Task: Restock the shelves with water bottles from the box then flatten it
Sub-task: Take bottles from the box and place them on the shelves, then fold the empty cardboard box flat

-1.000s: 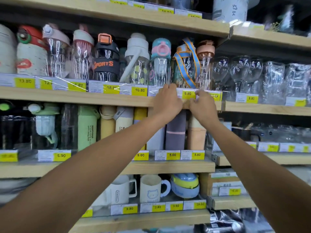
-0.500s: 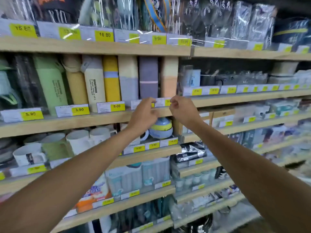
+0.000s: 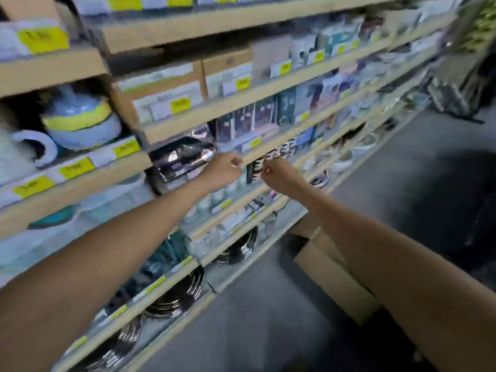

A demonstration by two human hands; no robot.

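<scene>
Head view is smeared with motion, so I read it loosely. Both my arms stretch toward the shelves [image 3: 241,102]. My left hand [image 3: 224,170] and right hand [image 3: 280,175] sit just beside each other in front of one shelf's front edge, each with its fingers curled in, and I can make out nothing held in either. I cannot pick out any water bottle among the blurred goods.

The box [image 3: 332,275] lies low at the right, on the floor [image 3: 389,205] against the foot of the shelves, partly behind my right forearm. Its inside is hidden, so I cannot tell whether bottles remain in it.

I judge I am between trips, with my hands free and the box next. That move calls for bending down and either lifting out another bottle or, if the box is empty, pressing it flat.

Around me are pale wooden shelf boards with yellow price labels [image 3: 180,106] along their front edges. Cardboard cartons [image 3: 163,84] sit on one shelf and shiny round metal ware [image 3: 177,296] on the lowest. The aisle floor is dark grey.
</scene>
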